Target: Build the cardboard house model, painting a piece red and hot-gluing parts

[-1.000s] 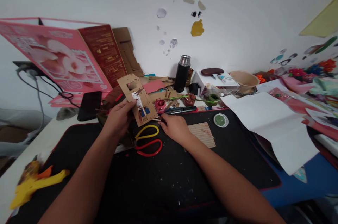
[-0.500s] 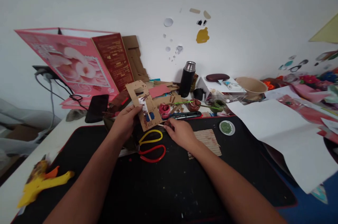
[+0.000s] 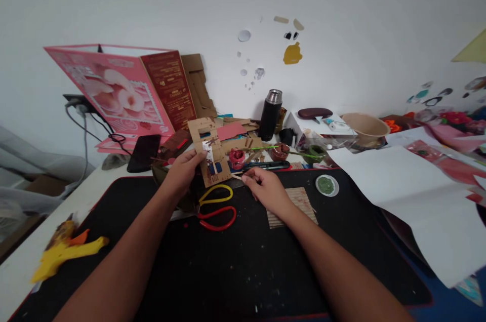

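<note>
My left hand [image 3: 186,171] pinches the left edge of a flat brown cardboard piece [image 3: 217,151] with cut-out openings and dark brown smears, held tilted above the mat. Between the fingertips of my right hand [image 3: 268,191] is a thin pale strip [image 3: 237,177], its far end close to the cardboard's lower right corner; whether they touch I cannot tell. Scissors [image 3: 219,228] with one yellow and one red handle lie below the cardboard, their blades partly hidden by my left arm. A corrugated cardboard square [image 3: 299,203] rests under and beside my right wrist.
Small pots of pink [image 3: 237,158], brown [image 3: 280,152] and green [image 3: 314,154] stand along the back. Near them are a box cutter [image 3: 268,165] and a black flask [image 3: 271,115]. A green-filled dish [image 3: 327,186] sits right, a yellow glue gun [image 3: 68,248] left, a phone [image 3: 144,153] back left.
My right hand has shifted slightly right, drawing the strip a little away from the cardboard. My left hand keeps its hold on the cardboard. The whole view has moved slightly.
</note>
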`<state>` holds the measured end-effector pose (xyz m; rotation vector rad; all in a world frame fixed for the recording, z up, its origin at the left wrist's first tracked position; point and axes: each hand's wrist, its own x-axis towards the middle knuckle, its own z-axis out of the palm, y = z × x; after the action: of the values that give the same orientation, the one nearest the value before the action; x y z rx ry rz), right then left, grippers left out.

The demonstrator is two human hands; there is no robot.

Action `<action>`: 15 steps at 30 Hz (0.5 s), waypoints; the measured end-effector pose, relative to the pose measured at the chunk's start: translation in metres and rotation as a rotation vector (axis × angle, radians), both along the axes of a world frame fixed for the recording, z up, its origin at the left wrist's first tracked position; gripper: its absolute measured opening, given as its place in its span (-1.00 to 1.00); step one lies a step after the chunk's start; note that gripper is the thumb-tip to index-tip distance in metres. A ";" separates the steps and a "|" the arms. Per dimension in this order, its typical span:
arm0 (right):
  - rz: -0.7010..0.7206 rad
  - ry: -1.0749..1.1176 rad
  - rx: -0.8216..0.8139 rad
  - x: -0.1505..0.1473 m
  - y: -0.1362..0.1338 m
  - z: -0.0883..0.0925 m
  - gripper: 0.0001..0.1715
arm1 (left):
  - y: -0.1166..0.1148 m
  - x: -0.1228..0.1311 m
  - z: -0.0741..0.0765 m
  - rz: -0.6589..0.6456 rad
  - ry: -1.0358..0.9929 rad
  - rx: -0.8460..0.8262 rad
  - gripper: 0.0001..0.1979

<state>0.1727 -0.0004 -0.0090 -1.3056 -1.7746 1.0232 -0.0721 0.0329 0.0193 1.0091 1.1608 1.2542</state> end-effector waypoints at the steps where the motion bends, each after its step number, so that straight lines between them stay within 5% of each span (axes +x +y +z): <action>1: -0.006 0.033 -0.025 0.000 0.000 0.000 -0.76 | 0.000 0.000 0.000 0.003 0.009 0.002 -0.55; 15: -0.094 0.376 -0.140 0.006 0.007 0.007 -0.59 | -0.001 -0.001 -0.009 0.001 0.104 0.032 -0.52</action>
<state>0.1787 0.0066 -0.0020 -1.1739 -1.3690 1.2639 -0.0731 0.0323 0.0100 1.1087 1.2238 1.2370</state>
